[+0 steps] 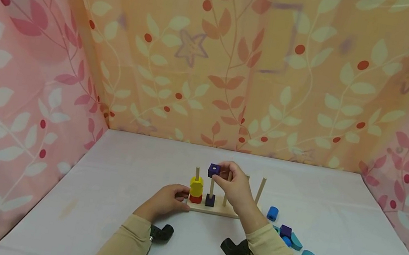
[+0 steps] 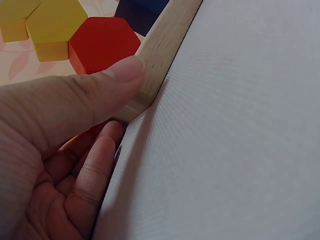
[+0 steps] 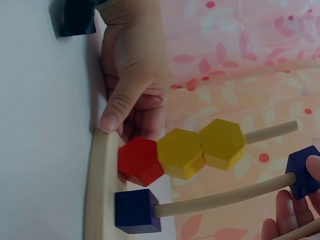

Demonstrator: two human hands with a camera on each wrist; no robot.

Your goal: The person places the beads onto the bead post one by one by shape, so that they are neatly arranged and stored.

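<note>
Atop one peg point(image 1: 212, 188) — purple cube point(image 1: 213, 170), pinched by right hand point(image 1: 236, 187).

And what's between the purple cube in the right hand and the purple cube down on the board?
Only a bare stretch of wooden peg lies between the held purple cube and the lower purple cube. The right wrist view shows it clearly.
</note>
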